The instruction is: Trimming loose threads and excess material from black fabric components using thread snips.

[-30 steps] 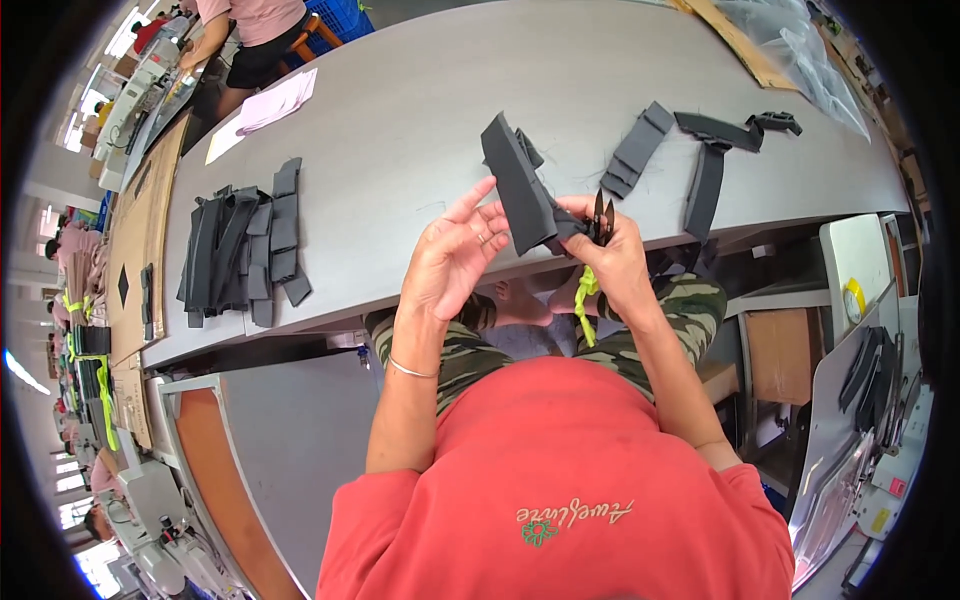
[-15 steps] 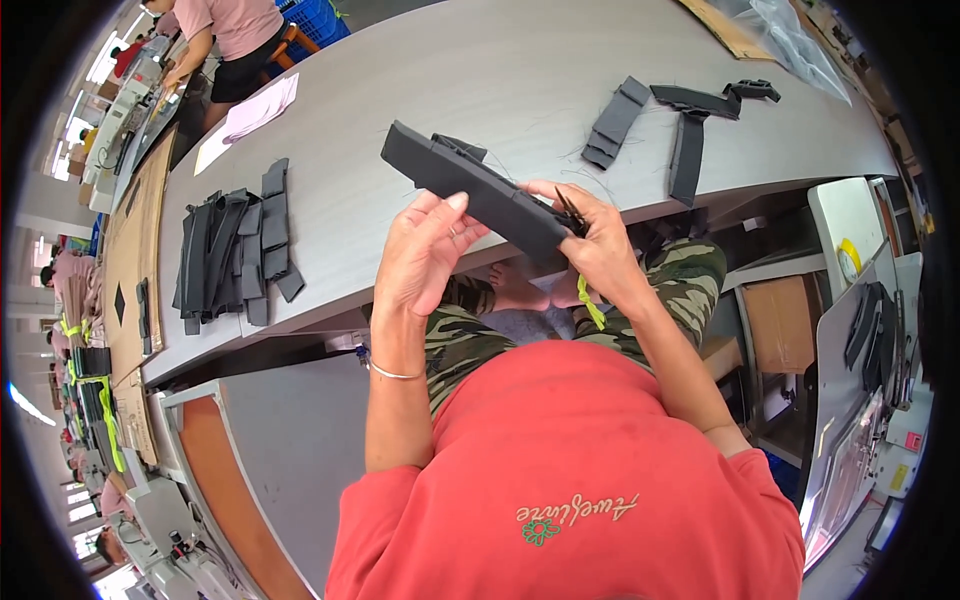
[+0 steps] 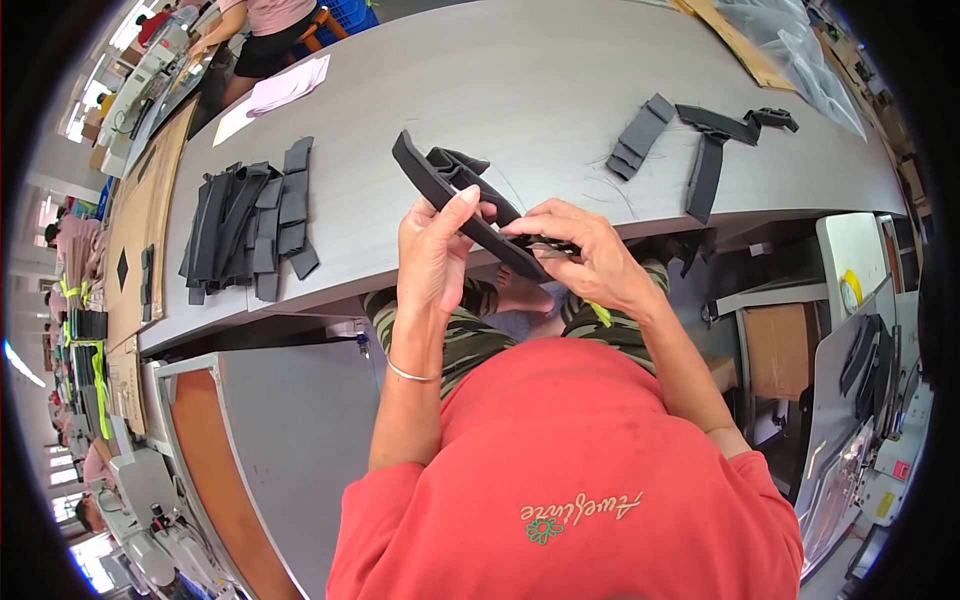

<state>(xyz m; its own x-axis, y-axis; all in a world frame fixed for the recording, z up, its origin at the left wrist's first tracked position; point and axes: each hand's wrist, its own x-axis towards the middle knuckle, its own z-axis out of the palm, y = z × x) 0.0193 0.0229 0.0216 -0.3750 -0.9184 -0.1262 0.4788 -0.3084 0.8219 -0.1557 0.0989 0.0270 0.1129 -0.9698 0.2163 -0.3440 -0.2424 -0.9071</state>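
Observation:
My left hand (image 3: 435, 245) is closed on a folded dark grey fabric strip (image 3: 425, 172), thumb on its near face. The strip slants down to the right, held above the table's front edge and my lap, with a folded loop on its far side. My right hand (image 3: 590, 255) is closed around what look like small dark thread snips (image 3: 548, 246), their tips at the strip's lower part. A neon yellow-green ribbon (image 3: 600, 314) hangs below this hand. The snips' handles are mostly hidden by the fingers.
A pile of dark strips (image 3: 250, 225) lies left on the grey table (image 3: 400, 85). One flat strip (image 3: 640, 137) and a joined chain of strips (image 3: 707, 170) lie right, among loose threads. Pink papers (image 3: 285, 88) and a co-worker (image 3: 275, 25) are far left; clear plastic (image 3: 785, 50) far right.
My left hand has moved up to grip the strip with its thumb over it. The right hand has turned, bringing the snips in against the strip. The whole view has shifted slightly.

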